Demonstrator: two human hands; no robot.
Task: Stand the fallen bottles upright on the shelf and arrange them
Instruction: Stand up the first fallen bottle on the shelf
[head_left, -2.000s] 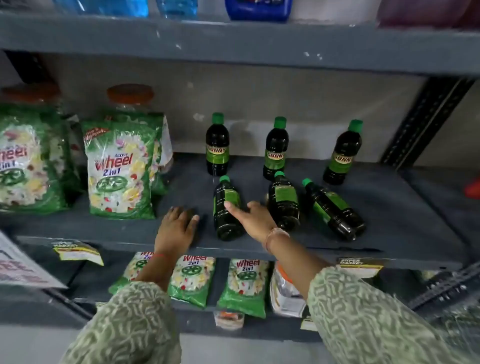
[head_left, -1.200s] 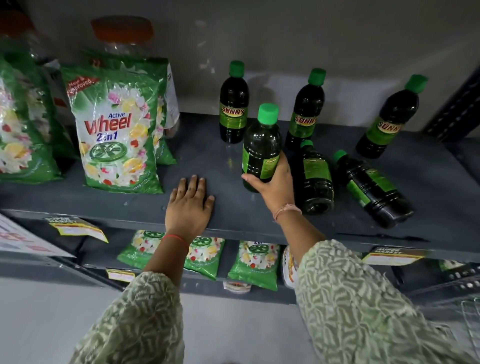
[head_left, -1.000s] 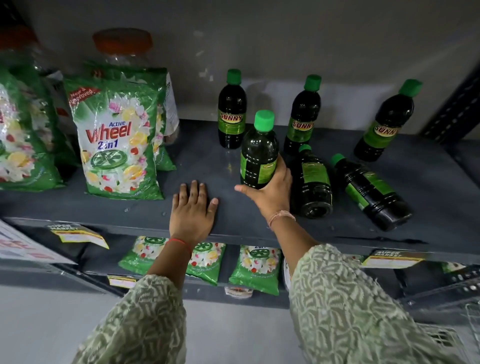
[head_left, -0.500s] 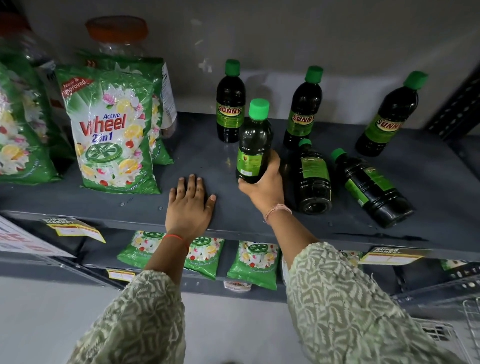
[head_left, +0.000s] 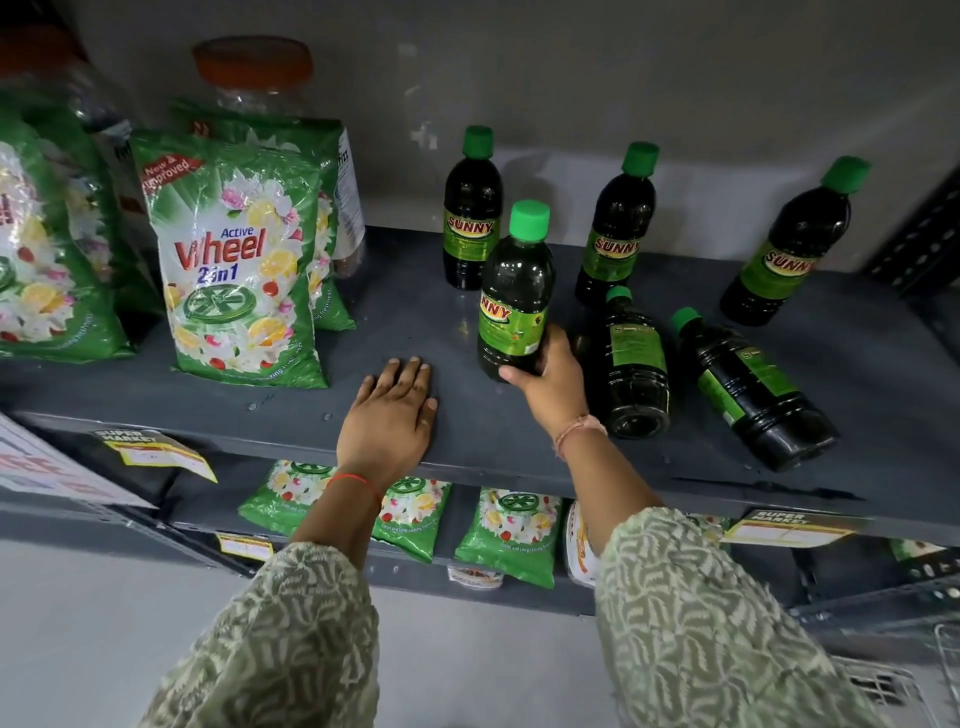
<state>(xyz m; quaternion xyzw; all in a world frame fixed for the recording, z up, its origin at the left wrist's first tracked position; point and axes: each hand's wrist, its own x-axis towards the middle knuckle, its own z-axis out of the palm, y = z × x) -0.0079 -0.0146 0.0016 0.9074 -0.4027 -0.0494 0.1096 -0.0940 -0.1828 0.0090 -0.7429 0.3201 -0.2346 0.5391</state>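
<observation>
My right hand (head_left: 550, 382) grips the lower part of a dark green-capped bottle (head_left: 515, 291), held upright over the grey shelf (head_left: 395, 312), its label turned toward me. Two more bottles lie on their sides just right of it: one (head_left: 631, 364) beside my right hand, the other (head_left: 748, 387) farther right, both with caps pointing to the back. Three bottles stand upright along the back wall: left (head_left: 471, 213), middle (head_left: 615, 228), right (head_left: 789, 244). My left hand (head_left: 389, 415) rests flat on the shelf's front edge, fingers spread, holding nothing.
Green detergent pouches (head_left: 236, 260) stand on the shelf's left side, with orange-lidded jars (head_left: 254, 70) behind them. Smaller pouches (head_left: 506, 530) hang on the shelf below. Price tags (head_left: 789, 527) stick out from the shelf's front edge. A perforated metal upright (head_left: 914, 244) stands at the right.
My right hand has lifted a fallen bottle upright and turned it so the label faces front. My left hand has stayed flat on the shelf.
</observation>
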